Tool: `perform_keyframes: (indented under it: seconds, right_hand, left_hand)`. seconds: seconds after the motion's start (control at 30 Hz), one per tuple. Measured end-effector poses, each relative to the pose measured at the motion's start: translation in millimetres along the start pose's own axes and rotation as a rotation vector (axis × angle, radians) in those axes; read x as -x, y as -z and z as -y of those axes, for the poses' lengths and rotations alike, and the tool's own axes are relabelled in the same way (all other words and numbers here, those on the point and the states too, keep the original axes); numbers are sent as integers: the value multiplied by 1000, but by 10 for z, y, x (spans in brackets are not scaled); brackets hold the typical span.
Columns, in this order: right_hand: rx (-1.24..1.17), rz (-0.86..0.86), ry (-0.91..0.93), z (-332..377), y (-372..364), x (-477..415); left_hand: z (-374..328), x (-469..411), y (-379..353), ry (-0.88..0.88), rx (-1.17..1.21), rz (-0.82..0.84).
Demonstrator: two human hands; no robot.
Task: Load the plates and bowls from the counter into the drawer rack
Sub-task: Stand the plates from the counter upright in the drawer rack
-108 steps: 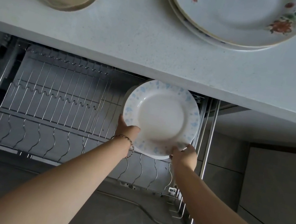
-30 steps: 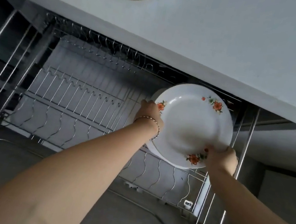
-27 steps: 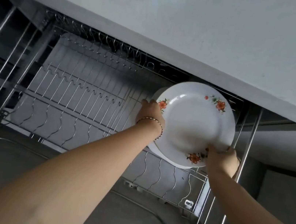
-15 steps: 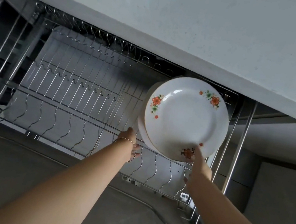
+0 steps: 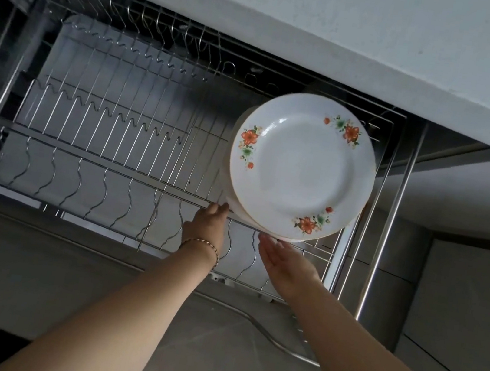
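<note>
Left hand (image 5: 205, 227), with a bracelet (image 5: 201, 244) at the wrist, is seen from the back, fingers stretched forward and holding nothing. Its fingertips (image 5: 222, 209) lie at the lower left edge of the plates; whether contact is made cannot be told. To its left, the long run of wire slots in the drawer rack (image 5: 102, 132) is unfilled.

The floral plate (image 5: 302, 168) is stood on edge at the right end of the rack, face toward the camera. It is leaned against a second plate (image 5: 228, 179), of which only a sliver of rim is shown. Just below the floral rim, the right hand (image 5: 286, 263) is held flat and relaxed, palm up, apart from the plate and gripping nothing.

The plate appears to be set down and released. How its lower edge sits between the wires is hidden. If it is merely propped on the front rail, it could be let slide forward and out once both hands are drawn off. If one slot is shared by both plates, the rims could be knocked together and chipped by any jolt to the drawer. The counter (image 5: 387, 32) is seen above, but what is left on it is out of view.
</note>
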State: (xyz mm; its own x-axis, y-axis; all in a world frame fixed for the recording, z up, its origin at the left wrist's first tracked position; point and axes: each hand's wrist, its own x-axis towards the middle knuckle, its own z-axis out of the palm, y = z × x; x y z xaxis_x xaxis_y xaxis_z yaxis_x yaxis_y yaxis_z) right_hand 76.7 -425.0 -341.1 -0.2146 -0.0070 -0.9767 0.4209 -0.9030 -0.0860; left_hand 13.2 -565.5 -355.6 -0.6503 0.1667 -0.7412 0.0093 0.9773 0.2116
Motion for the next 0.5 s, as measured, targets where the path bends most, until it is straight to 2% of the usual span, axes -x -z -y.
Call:
perform_keyframes:
  seconds: [0.17, 0.5]
  right_hand:
    - [-82, -114, 57, -94, -211, -185]
    - [-174, -129, 207, -44, -215, -202]
  left_hand:
    - [53, 23, -6, -10, -9, 37]
    - [99, 8, -27, -13, -12, 78]
